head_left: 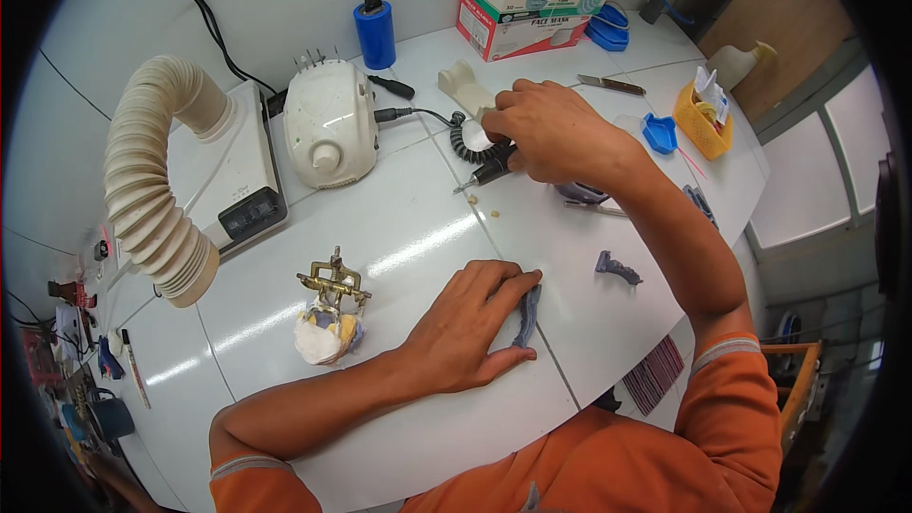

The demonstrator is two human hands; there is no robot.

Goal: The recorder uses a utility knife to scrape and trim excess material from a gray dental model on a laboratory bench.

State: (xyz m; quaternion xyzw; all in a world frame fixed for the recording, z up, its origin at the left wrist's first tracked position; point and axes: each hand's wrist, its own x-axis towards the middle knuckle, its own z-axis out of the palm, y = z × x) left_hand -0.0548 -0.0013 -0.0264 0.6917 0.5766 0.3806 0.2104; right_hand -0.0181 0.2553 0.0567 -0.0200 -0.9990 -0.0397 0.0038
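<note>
My left hand [465, 328] lies low over the white table, its forefinger and thumb at the two ends of a curved blue-grey dental model piece [528, 315]. Farther off, my right hand [556, 131] has its fingers bent round a black rotary handpiece [494, 168], metal tip down and to the left. Just past that tip lie two tiny tooth-coloured bits, the nearer one [495, 214] being apart from the other. Under my right wrist a grey dental model [579, 193] is partly hidden. A second blue-grey arch piece [618, 269] rests to its front right.
Left of my left hand stands a brass articulator [332, 287] with a plaster cast [323, 339]. Behind are a white motor unit [328, 123] with a coiled cord and a ribbed suction hose [142, 180]. Mask boxes [522, 30], a knife [611, 85] and a yellow basket [701, 123] lie at the back right.
</note>
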